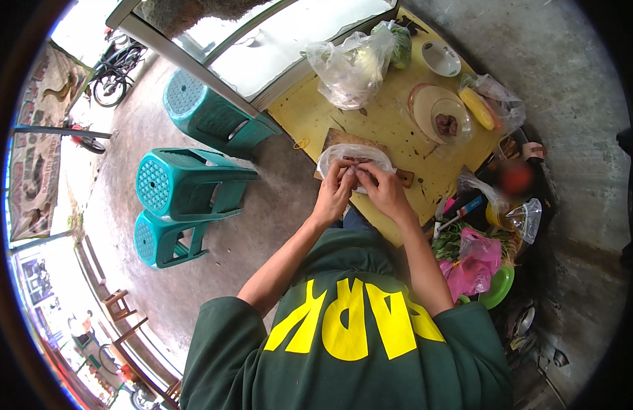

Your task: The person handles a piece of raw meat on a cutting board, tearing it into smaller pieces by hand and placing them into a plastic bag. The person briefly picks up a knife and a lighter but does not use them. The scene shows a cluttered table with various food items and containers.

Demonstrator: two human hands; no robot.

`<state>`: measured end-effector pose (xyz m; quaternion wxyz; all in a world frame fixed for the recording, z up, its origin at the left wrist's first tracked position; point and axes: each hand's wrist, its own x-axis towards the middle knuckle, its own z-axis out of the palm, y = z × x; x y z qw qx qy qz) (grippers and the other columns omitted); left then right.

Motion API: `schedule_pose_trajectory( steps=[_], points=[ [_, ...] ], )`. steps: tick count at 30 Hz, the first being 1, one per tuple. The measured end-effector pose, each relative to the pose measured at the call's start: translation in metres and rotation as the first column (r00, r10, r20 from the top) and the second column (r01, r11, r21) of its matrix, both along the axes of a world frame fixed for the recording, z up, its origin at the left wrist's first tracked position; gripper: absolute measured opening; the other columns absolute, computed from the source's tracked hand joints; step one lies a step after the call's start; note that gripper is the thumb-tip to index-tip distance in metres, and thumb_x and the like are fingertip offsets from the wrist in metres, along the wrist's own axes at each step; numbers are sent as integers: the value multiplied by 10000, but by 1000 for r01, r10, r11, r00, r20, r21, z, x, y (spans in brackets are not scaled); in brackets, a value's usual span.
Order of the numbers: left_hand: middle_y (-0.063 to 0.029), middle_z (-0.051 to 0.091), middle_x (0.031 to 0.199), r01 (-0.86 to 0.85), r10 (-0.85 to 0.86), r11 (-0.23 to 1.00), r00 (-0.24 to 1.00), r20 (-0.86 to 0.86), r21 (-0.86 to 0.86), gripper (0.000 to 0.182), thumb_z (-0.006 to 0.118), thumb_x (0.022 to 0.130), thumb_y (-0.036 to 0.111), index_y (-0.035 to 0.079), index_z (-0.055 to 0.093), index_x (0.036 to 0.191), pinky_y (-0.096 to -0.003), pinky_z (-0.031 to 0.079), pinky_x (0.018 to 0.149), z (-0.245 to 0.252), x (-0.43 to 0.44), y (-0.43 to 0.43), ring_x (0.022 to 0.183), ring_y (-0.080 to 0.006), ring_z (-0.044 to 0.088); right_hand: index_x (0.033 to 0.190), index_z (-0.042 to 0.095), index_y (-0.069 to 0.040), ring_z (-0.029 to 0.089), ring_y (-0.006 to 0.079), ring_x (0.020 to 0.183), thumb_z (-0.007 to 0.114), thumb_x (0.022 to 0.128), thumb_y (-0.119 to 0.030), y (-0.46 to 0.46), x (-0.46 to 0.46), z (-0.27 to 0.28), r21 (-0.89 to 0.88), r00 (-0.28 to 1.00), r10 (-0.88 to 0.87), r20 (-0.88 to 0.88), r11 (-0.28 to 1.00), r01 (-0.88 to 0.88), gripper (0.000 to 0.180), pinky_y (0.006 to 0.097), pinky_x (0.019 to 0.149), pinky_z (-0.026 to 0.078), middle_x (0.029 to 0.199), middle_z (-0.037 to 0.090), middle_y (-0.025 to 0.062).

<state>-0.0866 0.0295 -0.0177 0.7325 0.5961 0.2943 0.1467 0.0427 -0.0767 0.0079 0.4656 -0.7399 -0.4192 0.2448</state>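
Observation:
My left hand (334, 192) and my right hand (385, 193) come together over a bowl or plate lined with translucent plastic (328, 158). Thumbs and fingertips of both pinch at a dark reddish piece of food (356, 159), partly hidden behind the fingers. Under the plastic lies a wooden cutting board (342, 137), its handle (405, 178) sticking out to the right. Farther right on the yellow table (316, 110), more dark reddish pieces (445, 125) sit in a clear dish on a round, pale plate (424, 105).
A plastic bag of pale vegetables (355, 66), a white bowl (441, 58) and corn (476, 107) occupy the table's far side. Beside my right arm lie leafy greens (450, 243), a pink bag (473, 266) and a green basin (498, 287). Teal stools (188, 184) stand left; a glass-sided cabinet (275, 46) rises ahead.

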Motion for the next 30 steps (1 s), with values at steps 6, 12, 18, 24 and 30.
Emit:
schedule_pose_trajectory(
  steps=[6,12,18,24,30],
  points=[
    [7,577,883,-53,73,976,993,88,-212,247,463,1085,196,69,504,1293,-228,379,578,0,8,-6,686,-47,466,1140,669,-1,688,188,769,595,1031,-235,5,0,-31,63,885,-46,-464,994,85,269,328,691,538,869,717,95],
    [12,530,848,-60,56,951,998,-19,-305,357,394,1063,172,100,456,1407,-226,354,568,1,5,2,634,-63,420,1164,659,0,617,121,754,571,1046,-257,-11,12,-42,-256,688,-260,-678,960,111,296,285,723,522,843,669,26],
    [-9,572,911,-80,38,891,994,-102,-448,379,470,1072,246,88,461,1417,-233,374,579,-13,1,11,648,-69,438,1180,661,-14,699,148,866,607,1018,-277,-13,10,-34,-270,969,-188,-163,953,139,313,313,758,534,976,735,83],
    [-111,687,998,173,-134,965,972,-194,198,398,568,1034,237,27,518,1367,-295,511,712,-15,-5,9,804,-144,620,1072,702,37,688,127,870,684,965,-260,-6,10,-26,-163,838,-167,-519,982,94,316,306,765,527,945,745,77],
    [-203,703,1004,238,-186,872,969,-161,427,424,618,999,203,-2,507,1354,-373,534,846,-9,-7,3,907,-227,690,930,739,26,620,82,761,706,936,-183,-4,11,-49,-226,772,-247,-585,964,137,212,267,703,499,833,720,34]
  ],
)
